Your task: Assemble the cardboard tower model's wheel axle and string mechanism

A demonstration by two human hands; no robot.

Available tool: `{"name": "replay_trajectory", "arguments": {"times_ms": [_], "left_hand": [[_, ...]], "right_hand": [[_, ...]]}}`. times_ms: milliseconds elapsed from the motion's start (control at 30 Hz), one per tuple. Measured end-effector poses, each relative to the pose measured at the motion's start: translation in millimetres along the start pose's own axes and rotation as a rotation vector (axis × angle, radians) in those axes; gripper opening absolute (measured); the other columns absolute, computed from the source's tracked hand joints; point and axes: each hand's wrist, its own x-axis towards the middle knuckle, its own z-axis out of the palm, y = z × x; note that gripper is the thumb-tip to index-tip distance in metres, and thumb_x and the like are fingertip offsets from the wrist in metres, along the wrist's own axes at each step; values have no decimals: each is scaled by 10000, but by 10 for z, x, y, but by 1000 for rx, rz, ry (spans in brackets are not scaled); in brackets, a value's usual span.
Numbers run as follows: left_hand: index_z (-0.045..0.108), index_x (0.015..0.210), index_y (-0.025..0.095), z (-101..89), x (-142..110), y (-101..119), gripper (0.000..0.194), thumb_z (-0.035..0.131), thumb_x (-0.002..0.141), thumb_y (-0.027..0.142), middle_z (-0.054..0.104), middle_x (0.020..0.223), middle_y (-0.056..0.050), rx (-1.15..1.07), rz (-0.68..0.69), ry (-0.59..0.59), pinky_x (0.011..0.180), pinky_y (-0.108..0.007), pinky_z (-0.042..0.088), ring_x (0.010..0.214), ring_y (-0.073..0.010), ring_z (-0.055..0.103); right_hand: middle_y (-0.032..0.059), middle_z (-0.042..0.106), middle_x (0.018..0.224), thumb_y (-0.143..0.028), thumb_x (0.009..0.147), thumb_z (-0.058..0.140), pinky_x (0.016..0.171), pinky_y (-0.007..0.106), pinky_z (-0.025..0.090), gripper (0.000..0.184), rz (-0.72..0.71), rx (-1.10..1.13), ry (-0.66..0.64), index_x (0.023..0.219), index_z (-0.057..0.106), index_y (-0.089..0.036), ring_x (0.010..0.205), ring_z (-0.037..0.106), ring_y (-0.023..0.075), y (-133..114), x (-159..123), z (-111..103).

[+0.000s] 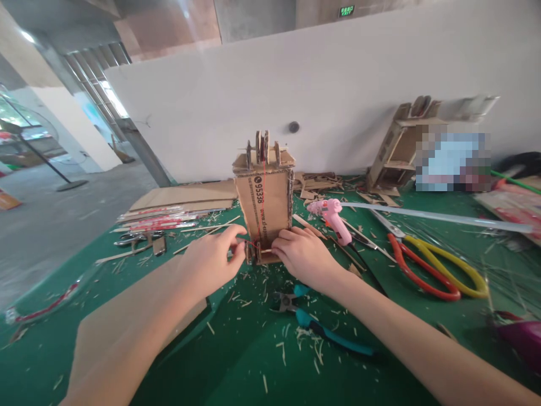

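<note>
An upright cardboard tower (276, 200) stands in the middle, with printed digits on its face and cardboard discs (262, 148) on an axle at the top. A thin red string (265, 186) runs down the front from the discs to a small cardboard bracket at the base. My left hand (217, 254) is at the lower left of the tower, fingertips pinched around the red string. On the other side, my right hand (304, 254) closes its fingers on the tower's lower front edge, by a thin wooden stick (266, 251). Its fingertips are partly hidden.
Blue-handled cutting pliers (321, 327) lie in front among wood scraps. To the right are a pink glue gun (333, 217) with a long glue stick and large scissors (426, 265). Cardboard sheets (181, 197) lie left; a second cardboard tower (395, 149) stands back right.
</note>
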Motion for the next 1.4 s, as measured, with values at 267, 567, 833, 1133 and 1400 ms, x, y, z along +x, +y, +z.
{"name": "replay_trajectory", "arguments": {"times_ms": [267, 567, 833, 1133, 1400], "left_hand": [[582, 1050, 233, 19, 15, 34, 225, 505, 839, 221, 670, 960, -23, -146, 61, 56, 691, -302, 504, 754, -156, 632], [567, 1160, 216, 127, -4, 179, 293, 500, 879, 170, 645, 1109, -43, -318, 144, 217, 914, -350, 504, 1012, -166, 601], [520, 1258, 235, 8, -3, 315, 366, 426, 922, 126, 584, 1266, -26, -312, 227, 198, 957, -321, 504, 1117, -167, 571], [453, 1306, 244, 105, 115, 327, 429, 401, 911, 85, 520, 1333, -20, -289, 260, 156, 989, -335, 478, 1175, -157, 524], [405, 1333, 182, 95, 174, 334, 410, 424, 925, 151, 533, 1293, -82, -97, 306, 138, 940, -379, 495, 1143, -204, 536]], "right_hand": [[27, 629, 877, -232, 931, 450, 751, 322, 337, 221, -7, -1, 9, 847, 650, -188, 833, 529, 183, -20, -11, 3], [35, 627, 904, -227, 922, 462, 780, 320, 352, 200, 14, 46, -26, 881, 652, -185, 865, 530, 182, -19, -9, -20], [49, 634, 933, -223, 934, 435, 814, 326, 383, 240, 23, 86, -70, 894, 668, -183, 904, 541, 193, -17, 7, -61], [69, 619, 968, -167, 906, 448, 832, 329, 405, 235, -59, 156, -43, 972, 671, -194, 956, 542, 194, 60, -24, -40], [62, 628, 954, -194, 908, 448, 834, 319, 413, 209, 12, 131, -47, 906, 655, -169, 909, 540, 183, 7, -23, -33]]}}
